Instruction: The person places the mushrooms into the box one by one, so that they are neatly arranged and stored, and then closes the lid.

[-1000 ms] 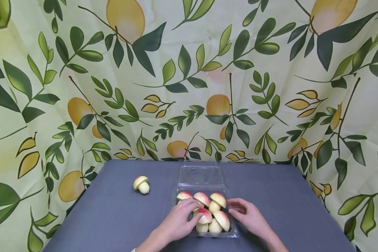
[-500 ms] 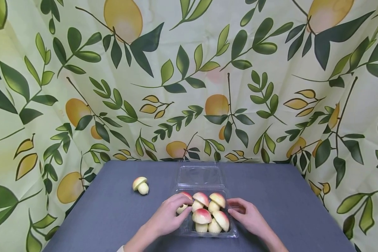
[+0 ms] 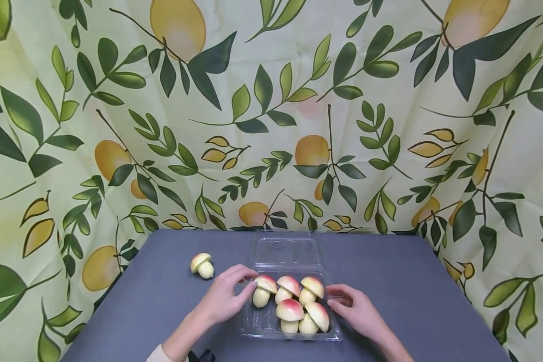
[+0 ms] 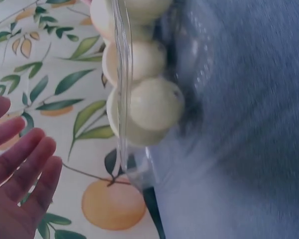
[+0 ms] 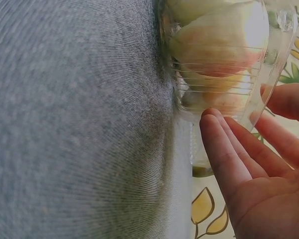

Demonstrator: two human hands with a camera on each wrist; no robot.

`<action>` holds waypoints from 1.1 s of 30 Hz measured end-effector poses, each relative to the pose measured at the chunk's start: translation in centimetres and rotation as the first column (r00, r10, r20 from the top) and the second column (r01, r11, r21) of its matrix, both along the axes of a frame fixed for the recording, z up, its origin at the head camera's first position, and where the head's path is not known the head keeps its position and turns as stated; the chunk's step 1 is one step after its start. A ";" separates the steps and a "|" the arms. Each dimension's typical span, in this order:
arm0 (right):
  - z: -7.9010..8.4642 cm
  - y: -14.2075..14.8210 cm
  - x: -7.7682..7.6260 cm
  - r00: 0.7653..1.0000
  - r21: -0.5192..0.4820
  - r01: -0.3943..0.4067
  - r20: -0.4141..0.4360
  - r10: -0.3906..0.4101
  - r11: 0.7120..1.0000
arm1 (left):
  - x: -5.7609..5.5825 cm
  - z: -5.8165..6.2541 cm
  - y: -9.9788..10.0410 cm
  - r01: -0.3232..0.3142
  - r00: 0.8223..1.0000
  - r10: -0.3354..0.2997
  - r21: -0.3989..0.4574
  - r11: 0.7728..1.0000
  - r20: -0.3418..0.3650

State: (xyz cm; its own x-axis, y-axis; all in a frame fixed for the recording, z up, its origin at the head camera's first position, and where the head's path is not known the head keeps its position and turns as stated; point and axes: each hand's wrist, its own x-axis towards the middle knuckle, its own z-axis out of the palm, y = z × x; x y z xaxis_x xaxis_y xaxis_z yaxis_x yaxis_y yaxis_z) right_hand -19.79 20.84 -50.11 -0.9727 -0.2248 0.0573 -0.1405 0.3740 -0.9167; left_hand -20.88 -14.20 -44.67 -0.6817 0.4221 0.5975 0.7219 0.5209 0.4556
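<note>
The head view looks forward and down; both wrist views, low and close, share the clear box (image 3: 259, 322).

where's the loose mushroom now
In the head view, the loose mushroom lies on the table beyond the left hand, left of the open clear container.

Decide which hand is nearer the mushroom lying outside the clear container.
Left. The left hand is just right of the lone mushroom; the right hand is across the clear container, by its right side.
</note>
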 end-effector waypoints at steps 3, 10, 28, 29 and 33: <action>-0.1 -0.1 0.0 1.000 -0.001 0.007 0.009 -0.007 1.000 | -0.2 0.2 -0.7 -0.064 0.998 0.064 0.004 0.998 -0.019; 0.0 -0.1 -0.1 1.000 0.009 0.012 0.000 -0.012 1.000 | -1.4 0.2 -2.5 -0.183 0.979 0.186 0.044 0.982 -0.088; -0.2 0.2 0.0 0.999 -0.023 -0.043 -0.004 0.043 0.999 | -3.6 0.2 -7.1 -0.463 0.882 0.468 0.089 0.882 -0.046; -0.2 0.2 0.0 0.999 -0.025 -0.046 -0.008 0.046 0.999 | -3.8 0.1 -7.4 -0.470 0.880 0.474 0.087 0.879 -0.037; 0.1 0.2 0.1 0.999 -0.029 -0.046 -0.010 0.046 0.999 | -4.6 -0.1 -8.2 -0.490 0.871 0.490 0.076 0.869 0.009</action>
